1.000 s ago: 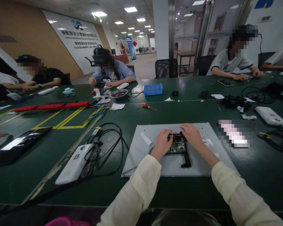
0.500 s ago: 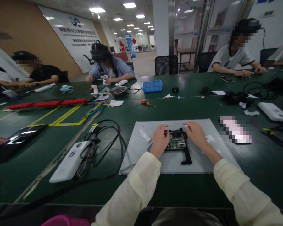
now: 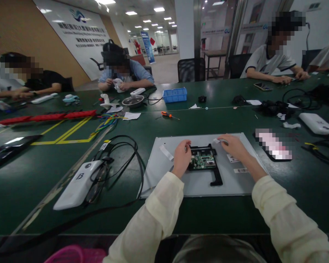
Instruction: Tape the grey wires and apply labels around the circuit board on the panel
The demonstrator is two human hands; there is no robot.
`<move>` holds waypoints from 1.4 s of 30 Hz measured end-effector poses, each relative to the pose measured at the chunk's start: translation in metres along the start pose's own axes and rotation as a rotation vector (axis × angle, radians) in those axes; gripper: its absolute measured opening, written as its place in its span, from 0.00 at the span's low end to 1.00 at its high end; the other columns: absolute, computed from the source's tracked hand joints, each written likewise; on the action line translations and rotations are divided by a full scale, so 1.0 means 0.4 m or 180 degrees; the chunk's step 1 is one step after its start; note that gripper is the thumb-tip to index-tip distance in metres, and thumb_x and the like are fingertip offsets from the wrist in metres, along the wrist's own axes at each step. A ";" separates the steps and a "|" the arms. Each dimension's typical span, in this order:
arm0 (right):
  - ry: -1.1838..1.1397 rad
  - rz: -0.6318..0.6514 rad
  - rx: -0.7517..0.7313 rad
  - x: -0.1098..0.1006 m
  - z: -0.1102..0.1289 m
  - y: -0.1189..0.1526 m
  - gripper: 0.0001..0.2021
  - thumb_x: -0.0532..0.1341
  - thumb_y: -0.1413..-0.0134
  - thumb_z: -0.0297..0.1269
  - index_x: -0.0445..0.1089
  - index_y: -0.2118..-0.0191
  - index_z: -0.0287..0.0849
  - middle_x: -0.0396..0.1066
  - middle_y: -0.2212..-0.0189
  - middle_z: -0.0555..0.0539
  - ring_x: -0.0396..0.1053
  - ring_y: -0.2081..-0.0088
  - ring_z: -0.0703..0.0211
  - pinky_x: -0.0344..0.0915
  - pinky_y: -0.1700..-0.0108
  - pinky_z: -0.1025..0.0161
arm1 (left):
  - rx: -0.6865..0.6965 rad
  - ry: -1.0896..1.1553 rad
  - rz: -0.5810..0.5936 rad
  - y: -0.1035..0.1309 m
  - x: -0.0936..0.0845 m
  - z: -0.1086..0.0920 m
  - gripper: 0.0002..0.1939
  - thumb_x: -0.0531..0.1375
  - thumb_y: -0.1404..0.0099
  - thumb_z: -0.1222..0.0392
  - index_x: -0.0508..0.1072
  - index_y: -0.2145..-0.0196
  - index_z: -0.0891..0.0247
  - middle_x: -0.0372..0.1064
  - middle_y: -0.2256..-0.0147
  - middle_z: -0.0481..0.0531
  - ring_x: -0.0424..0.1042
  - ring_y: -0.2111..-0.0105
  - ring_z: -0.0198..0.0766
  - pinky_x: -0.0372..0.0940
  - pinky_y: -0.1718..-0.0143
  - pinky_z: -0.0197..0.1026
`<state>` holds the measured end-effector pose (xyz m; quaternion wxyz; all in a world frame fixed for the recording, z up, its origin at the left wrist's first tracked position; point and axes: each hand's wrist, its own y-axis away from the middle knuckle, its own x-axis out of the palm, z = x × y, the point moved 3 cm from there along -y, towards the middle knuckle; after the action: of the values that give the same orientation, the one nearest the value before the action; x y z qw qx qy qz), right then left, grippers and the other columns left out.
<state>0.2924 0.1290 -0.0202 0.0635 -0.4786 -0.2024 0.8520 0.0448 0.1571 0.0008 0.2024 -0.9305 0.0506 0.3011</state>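
A black frame point(image 3: 216, 175) with a green circuit board point(image 3: 204, 160) lies on a light grey flat panel point(image 3: 164, 182). At the frame's left edge is my left hand point(image 3: 182, 155), its fingers curled; whether they grip anything is hidden. My right hand point(image 3: 231, 146) is above the panel, right of the frame, its thumb and fingers closed on a small white strip point(image 3: 216, 141). Another white strip point(image 3: 166, 152) lies on the panel's left part, and pale labels point(image 3: 240, 170) show near my right wrist.
Left of the panel lie a white power bank point(image 3: 77, 185) and looped black cables point(image 3: 137, 153). A phone point(image 3: 274, 146) is to the right. Beyond the panel are an orange screwdriver point(image 3: 167, 114), a blue basket point(image 3: 174, 95) and a metal bowl point(image 3: 133, 101). Other people sit across the table.
My right hand has moved right, away from the frame, and now has a white strip between its fingers. My left hand stays by the frame's left edge. The view has shifted slightly.
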 end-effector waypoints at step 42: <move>0.0894 0.0272 0.0129 0.009 0.042 -0.005 0.12 0.52 0.37 0.36 0.74 0.59 0.42 0.73 0.60 0.43 0.69 0.59 0.54 0.62 0.59 0.61 | 0.0451 -0.1058 0.0456 0.022 0.015 -0.024 0.13 0.52 0.36 0.67 0.68 0.54 0.63 0.68 0.55 0.54 0.68 0.54 0.42 0.63 0.49 0.44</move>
<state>0.2763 0.1272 -0.0142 0.0645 -0.6000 -0.1537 0.7824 0.0530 0.1455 0.0011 0.2511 -0.8454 0.1036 0.4599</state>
